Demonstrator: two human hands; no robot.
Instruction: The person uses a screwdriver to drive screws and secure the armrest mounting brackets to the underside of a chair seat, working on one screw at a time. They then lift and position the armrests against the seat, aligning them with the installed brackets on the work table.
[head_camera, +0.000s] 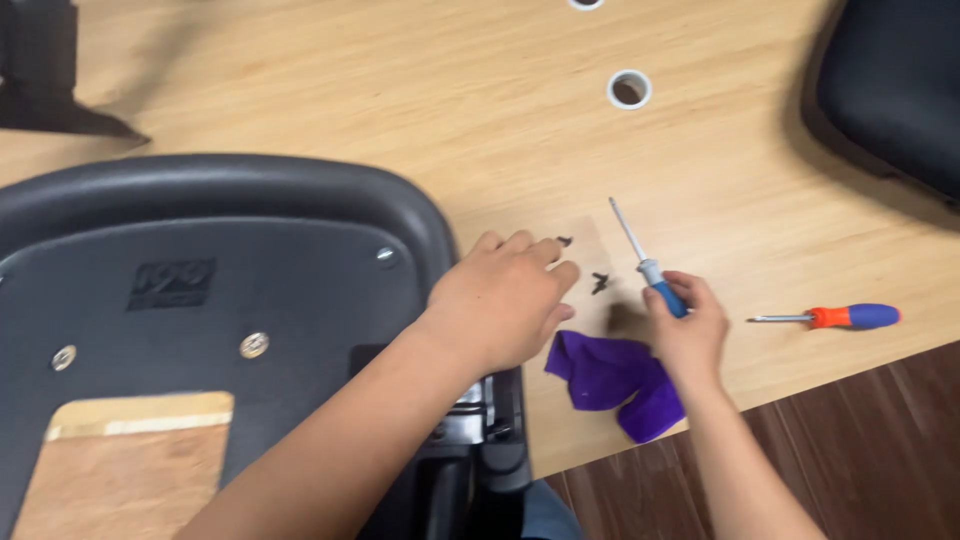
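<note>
So from the head cam, the right hand (688, 335) is gripping a blue-handled screwdriver (645, 262) upright-ish over the wooden table (400, 90), while the left hand (500, 300), loosely open, is reaching toward small black screws (599, 283) beside a purple cloth (615, 380).

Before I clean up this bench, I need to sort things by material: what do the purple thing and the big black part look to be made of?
The purple thing looks like soft fabric, probably a cleaning cloth: it lies crumpled in folds, matte. The big black part looks like moulded plastic: smooth, rounded rim with a dull sheen, silver screw heads set into it. It rests on a pale wood-grain table, likely laminate.
</note>
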